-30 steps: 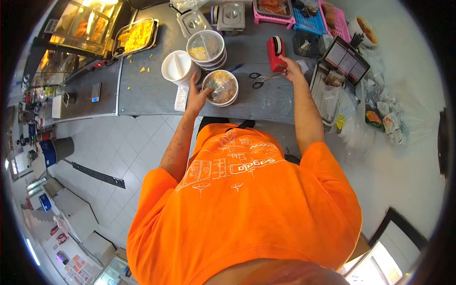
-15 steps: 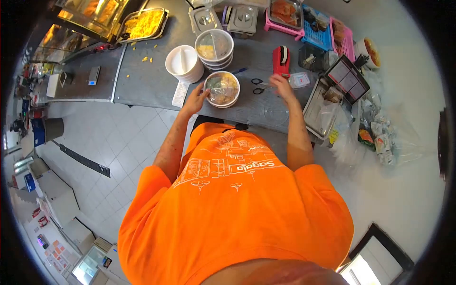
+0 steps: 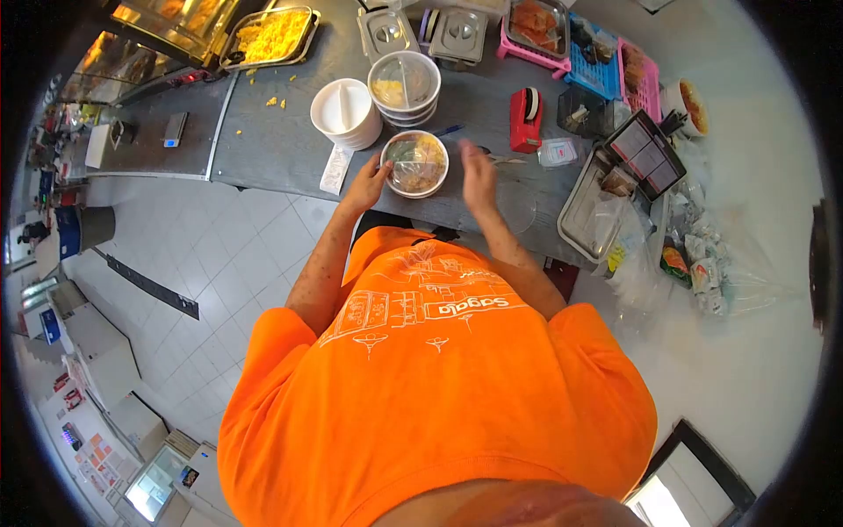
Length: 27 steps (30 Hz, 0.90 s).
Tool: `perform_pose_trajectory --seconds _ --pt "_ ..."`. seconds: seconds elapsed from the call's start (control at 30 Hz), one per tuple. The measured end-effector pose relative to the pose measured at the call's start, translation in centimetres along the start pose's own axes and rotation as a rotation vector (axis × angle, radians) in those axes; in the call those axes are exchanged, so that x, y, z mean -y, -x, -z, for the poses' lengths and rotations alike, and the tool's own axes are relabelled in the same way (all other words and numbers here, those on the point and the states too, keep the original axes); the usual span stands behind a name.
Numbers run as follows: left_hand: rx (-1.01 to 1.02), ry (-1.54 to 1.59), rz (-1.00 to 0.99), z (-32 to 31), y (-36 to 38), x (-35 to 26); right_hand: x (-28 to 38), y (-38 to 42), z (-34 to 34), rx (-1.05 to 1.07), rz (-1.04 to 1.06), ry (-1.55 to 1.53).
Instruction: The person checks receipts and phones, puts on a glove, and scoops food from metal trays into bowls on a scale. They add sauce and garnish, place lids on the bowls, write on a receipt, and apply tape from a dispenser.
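My left hand grips the left side of a round white food bowl. Its clear lid is on, and a divider splits the yellow and brown food beneath. My right hand hovers just right of this bowl, apart from it, its fingers smeared by motion; I cannot make out anything in them. Scissors lie partly hidden behind that hand. Beyond the bowl stands a stack of lidded bowls, with a stack of open white divided bowls to its left.
A paper slip lies by the white bowls. Right of centre are a red tape dispenser, a small clear packet and a metal tray. A tray of yellow food and lidded steel containers stand at the back.
My right hand has moved left from near the scissors and packet to beside the lidded bowl. My left hand stays on the bowl. The view has shifted slightly.
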<state>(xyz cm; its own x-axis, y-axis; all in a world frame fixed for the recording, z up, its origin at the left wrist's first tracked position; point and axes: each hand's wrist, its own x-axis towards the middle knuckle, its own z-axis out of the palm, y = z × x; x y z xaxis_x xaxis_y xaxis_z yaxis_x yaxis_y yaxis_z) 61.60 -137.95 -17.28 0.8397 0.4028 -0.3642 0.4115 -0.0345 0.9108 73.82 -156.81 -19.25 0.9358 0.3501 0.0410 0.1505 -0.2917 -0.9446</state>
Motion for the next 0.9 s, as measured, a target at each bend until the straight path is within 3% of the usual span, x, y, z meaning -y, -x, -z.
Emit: perform_pose_trajectory --seconds 0.03,0.17,0.27,0.3,0.33,0.37,0.4,0.43,0.5,0.6,0.77,0.8,0.83,0.9 --pt "0.002 0.0 0.002 0.1 -0.2 0.4 -0.8 0.9 -0.7 0.135 -0.101 -0.047" --pt "0.057 -0.064 -0.024 0.2 -1.1 1.8 0.0 0.7 -0.9 0.158 -0.141 0.066" --pt "0.039 -0.102 -0.073 0.1 -0.9 2.6 2.0 0.5 -0.1 0.394 -0.382 -0.127" --pt "0.017 -0.131 -0.07 -0.1 -0.8 2.4 3.0 0.9 0.3 0.389 -0.379 -0.129" --pt "-0.156 -0.044 -0.266 -1.1 -0.7 2.8 3.8 1.2 0.6 0.31 -0.329 -0.127" --pt "-0.161 -0.047 -0.277 -0.9 -0.4 1.2 5.1 1.2 0.9 0.235 -0.273 -0.126" --pt "-0.161 -0.115 -0.388 -0.2 0.6 -1.8 7.7 1.1 1.8 0.137 -0.029 -0.101" --pt "-0.156 -0.186 -0.49 0.6 1.5 -4.9 9.1 0.3 2.3 0.137 -0.032 -0.106" --pt "-0.161 -0.003 -0.41 1.8 2.3 -10.3 10.9 -2.2 2.6 0.062 0.189 0.069" --pt "-0.248 0.071 -0.568 3.0 -1.5 -12.9 12.6 -7.4 0.8 0.12 0.147 -0.063" --pt "-0.176 0.008 -0.326 3.9 -6.4 -11.0 9.9 -13.3 -2.8 0.218 0.059 -0.113" --pt "-0.204 0.076 -0.489 3.3 -6.3 -10.6 10.8 -13.0 -2.1 0.265 -0.026 -0.179" --pt "-0.175 0.078 -0.491 2.4 -6.1 -10.1 11.4 -12.7 -1.0 0.309 -0.11 -0.246" --pt "-0.49 0.14 -0.47 1.0 -3.8 -9.1 9.8 -12.4 1.7 0.043 -0.06 -0.215"
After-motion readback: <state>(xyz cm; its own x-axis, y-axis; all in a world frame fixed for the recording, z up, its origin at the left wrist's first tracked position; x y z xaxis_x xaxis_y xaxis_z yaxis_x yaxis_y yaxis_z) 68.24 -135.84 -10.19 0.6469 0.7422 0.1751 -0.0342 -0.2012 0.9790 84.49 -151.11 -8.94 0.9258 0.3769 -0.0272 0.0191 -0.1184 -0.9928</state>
